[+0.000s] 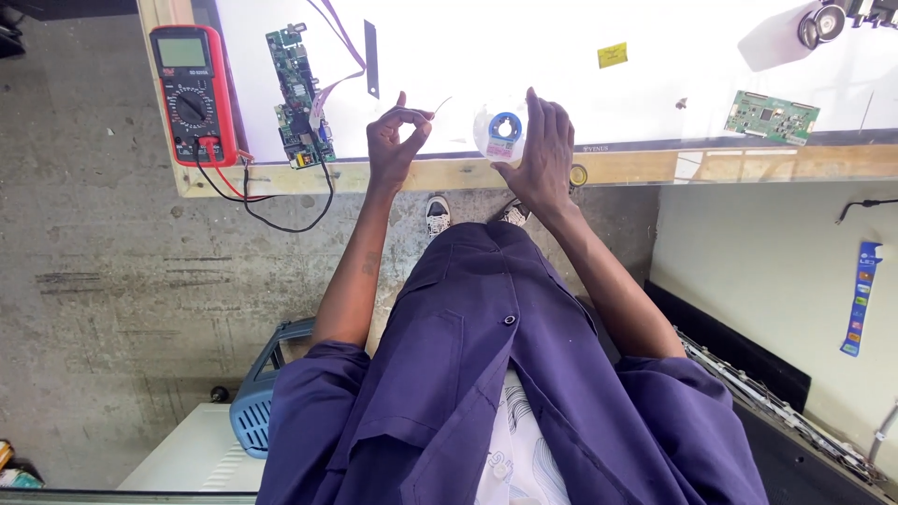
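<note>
- Left hand [395,142] raised over the front edge of the bench, fingers curled narrow, thumb and forefinger pinched on a thin wire [440,105] that runs up and right from the fingertips.
- Right hand [538,150] closed around a small clear spool [503,134] with a blue hub; the spool sits just above the wooden bench edge [645,168], between the two hands.
- The wire's far end is too fine to follow; cannot tell where it meets the spool.
- The lit white panel [561,65] is washed out by glare, so surface detail is lost across most of it.
- Open room: bare panel behind and to the right of the hands, up to a small yellow tag [612,54].
- Left side crowded: green circuit board [299,93] near the left hand, red multimeter [194,93] beyond it at the bench corner, its red and black leads [281,220] hanging over the edge.
- A second green board [772,117] lies well apart at right.
- A lamp [823,23] at top right is cut off by the frame.
- Shoes [437,215] are partly hidden by the blue coverall [486,374].
- A blue-grey crate [257,402] at lower left is half covered by the sleeve.
</note>
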